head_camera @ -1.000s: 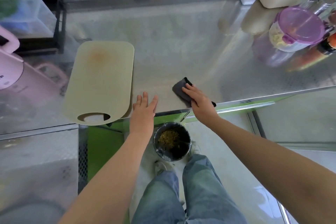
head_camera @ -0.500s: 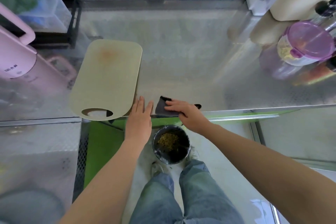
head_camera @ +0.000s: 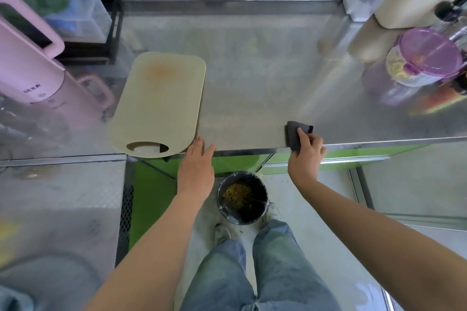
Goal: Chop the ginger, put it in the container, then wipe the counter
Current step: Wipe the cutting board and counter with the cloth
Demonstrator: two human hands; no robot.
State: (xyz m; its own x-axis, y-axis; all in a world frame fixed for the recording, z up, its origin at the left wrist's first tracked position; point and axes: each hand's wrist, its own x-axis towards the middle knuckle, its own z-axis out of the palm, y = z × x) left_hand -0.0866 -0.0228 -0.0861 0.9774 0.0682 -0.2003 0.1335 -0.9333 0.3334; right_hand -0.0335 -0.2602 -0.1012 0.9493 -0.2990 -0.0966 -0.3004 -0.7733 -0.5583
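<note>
Beige plastic cutting board (head_camera: 161, 103), then the left hand (head_camera: 195, 159) flat and open at the edge of the brushed-steel counter (head_camera: 252, 98) (idle, I'd say). At its three o'clock the right hand (head_camera: 307, 153) pinches a dark grey cloth (head_camera: 294, 131), with bare steel lying toward eleven.

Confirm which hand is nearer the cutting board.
Left. The left hand sits beside the near corner of the cutting board; the right hand grips the grey cloth farther right along the counter edge.
</note>
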